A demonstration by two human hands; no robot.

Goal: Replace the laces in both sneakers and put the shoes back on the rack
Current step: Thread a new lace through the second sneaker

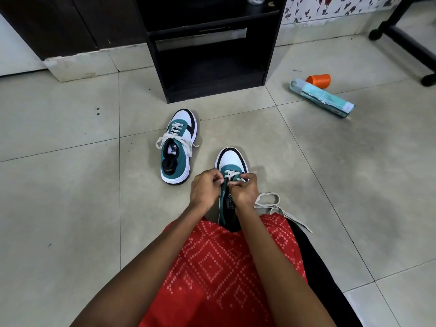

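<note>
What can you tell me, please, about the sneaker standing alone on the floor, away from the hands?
The lone sneaker is white, teal and black, with a thick white sole, suede-like teal panels and black lining. Flat cream laces criss-cross its eyelets; their loose ends drape over both sides. It stands upright on the tiled floor, toe toward the dark rack, heel toward the person. Only the floor touches it.

Left hand (207, 188) and right hand (245, 191) meet, fingers curled in pinches.

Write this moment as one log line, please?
step: lacing | left hand: grips near sneaker | right hand: pinches lace | far sneaker: laced, on floor
</note>
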